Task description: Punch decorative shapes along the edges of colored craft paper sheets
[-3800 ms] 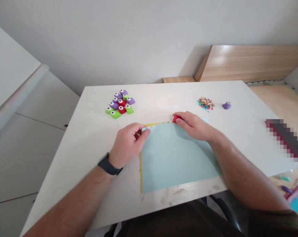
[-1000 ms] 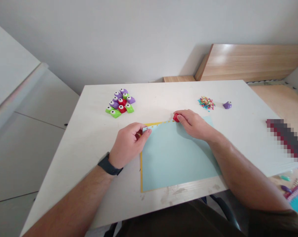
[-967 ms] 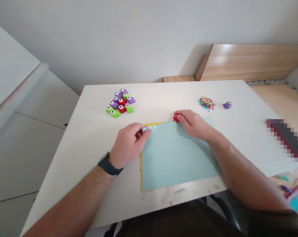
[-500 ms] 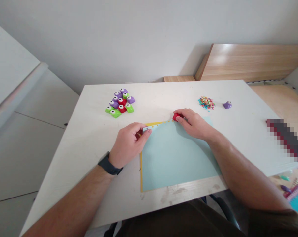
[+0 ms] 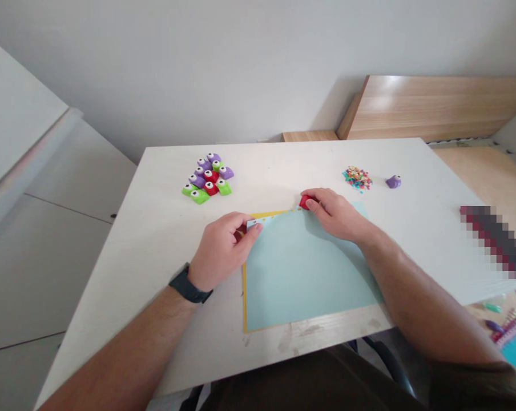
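A light blue sheet of paper (image 5: 305, 268) lies over a yellow sheet (image 5: 245, 297), whose edge shows at the left and top. Small punched holes run along the blue sheet's far edge. My left hand (image 5: 228, 245) pinches the blue paper's far left corner between thumb and fingers. At the far edge, right of the holes, my right hand (image 5: 333, 212) is closed around a red craft punch (image 5: 303, 201), its thumb on the near side. The fingers hide most of that punch, and it sits at the paper's edge.
Several purple, green and red craft punches (image 5: 209, 177) stand grouped at the back left of the white table (image 5: 155, 228). A pile of colourful paper bits (image 5: 357, 178) and a purple punch (image 5: 394, 181) lie at the back right. A blurred dark object (image 5: 498, 242) rests near the right edge.
Hardly anything differs. The red punch and my right hand have shifted very slightly to the right, while my left hand stays at the paper's corner.
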`<state>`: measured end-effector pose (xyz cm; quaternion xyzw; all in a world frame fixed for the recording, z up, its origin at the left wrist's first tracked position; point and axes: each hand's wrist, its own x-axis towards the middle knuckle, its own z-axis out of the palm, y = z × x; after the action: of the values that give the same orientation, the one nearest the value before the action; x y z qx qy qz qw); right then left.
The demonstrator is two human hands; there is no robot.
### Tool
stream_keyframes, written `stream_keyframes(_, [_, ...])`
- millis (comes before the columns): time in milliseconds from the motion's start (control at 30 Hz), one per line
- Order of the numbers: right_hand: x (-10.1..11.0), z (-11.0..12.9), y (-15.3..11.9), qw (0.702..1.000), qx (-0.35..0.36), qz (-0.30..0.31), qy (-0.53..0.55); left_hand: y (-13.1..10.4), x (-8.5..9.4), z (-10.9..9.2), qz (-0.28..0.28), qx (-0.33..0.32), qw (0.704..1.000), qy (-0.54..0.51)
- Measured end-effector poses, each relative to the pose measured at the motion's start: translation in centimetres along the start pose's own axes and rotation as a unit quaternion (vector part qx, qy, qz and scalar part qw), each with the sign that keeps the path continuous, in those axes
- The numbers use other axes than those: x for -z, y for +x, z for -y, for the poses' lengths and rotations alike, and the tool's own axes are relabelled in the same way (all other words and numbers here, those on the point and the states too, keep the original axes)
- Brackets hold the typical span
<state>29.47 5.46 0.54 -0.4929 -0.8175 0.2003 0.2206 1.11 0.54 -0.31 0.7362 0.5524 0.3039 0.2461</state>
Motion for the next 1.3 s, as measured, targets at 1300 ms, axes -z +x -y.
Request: stream_keyframes(1300, [-0.49,-0.19,-0.02,0.999,0.017,-0.027,0.003,-0.1,-0.06,0.03,0.0,-0.002,1.0,0.006])
